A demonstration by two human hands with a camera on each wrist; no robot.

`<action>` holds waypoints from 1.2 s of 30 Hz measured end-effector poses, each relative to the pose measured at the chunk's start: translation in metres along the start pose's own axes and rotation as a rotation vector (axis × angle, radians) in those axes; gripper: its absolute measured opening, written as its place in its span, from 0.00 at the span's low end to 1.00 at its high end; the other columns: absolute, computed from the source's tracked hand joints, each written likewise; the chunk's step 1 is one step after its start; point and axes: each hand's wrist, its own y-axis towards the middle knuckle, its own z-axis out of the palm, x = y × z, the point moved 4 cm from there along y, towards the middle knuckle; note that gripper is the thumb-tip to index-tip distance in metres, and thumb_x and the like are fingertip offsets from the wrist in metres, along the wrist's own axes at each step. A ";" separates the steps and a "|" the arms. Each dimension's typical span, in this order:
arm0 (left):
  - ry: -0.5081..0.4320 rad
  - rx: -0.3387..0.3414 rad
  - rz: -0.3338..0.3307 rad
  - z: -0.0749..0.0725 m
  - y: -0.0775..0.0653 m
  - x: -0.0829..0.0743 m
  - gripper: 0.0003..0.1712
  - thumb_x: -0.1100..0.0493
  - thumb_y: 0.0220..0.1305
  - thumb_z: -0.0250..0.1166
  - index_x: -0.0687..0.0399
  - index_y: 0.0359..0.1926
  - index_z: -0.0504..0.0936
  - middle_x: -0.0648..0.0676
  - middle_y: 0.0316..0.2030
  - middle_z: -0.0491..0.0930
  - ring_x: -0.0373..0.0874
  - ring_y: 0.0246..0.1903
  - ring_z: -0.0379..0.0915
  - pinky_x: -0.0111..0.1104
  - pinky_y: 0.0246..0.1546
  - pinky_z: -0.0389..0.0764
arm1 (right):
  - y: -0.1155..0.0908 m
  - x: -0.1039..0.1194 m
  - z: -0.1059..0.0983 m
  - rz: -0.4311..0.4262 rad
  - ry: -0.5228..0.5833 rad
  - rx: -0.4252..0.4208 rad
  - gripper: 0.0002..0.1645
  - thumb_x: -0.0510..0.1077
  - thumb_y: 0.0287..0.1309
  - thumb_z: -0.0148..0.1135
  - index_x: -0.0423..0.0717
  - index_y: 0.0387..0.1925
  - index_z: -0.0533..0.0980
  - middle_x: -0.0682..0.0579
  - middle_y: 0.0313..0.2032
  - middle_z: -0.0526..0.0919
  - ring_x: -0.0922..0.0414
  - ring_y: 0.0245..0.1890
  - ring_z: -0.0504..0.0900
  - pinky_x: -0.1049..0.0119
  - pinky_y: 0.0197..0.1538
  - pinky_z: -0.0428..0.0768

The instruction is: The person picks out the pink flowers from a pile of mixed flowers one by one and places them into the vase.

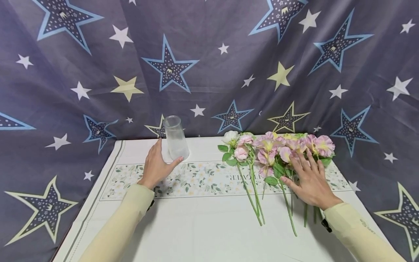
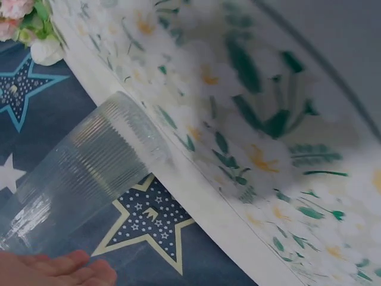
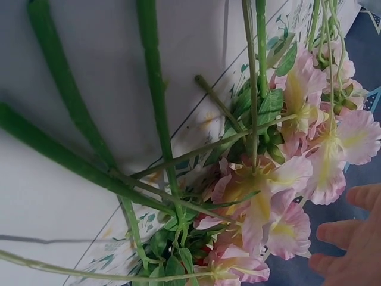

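A clear ribbed glass vase (image 1: 176, 142) stands upright near the table's back edge. Beside it on the left is my left hand (image 1: 156, 165), thumb spread away from the fingers, cupped loosely around its near side without a grip. In the left wrist view, fingertips (image 2: 83, 269) appear close to the vase (image 2: 89, 161). My right hand (image 1: 309, 182) is spread with straight fingers over a bunch of pink and yellow artificial flowers (image 1: 266, 145), fingertips at the blossoms. The right wrist view has those fingers (image 3: 339, 235) beside the petals (image 3: 286, 229), with green stems (image 3: 155, 77) crossing.
Left of the bunch lie pale pink and white artificial roses (image 1: 241, 153), stems pointing toward me. A white tablecloth (image 1: 203, 229) with a floral printed band (image 1: 193, 182) covers the table. Behind its back edge hangs a dark star-patterned curtain (image 1: 203, 72).
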 end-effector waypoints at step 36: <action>-0.189 -0.146 -0.211 0.026 0.076 -0.012 0.59 0.46 0.60 0.77 0.62 0.78 0.50 0.70 0.68 0.67 0.68 0.66 0.66 0.55 0.66 0.67 | -0.003 0.005 0.002 0.001 -0.002 -0.027 0.53 0.69 0.69 0.55 0.47 0.82 0.49 0.37 0.80 0.46 0.33 0.79 0.38 0.31 0.73 0.29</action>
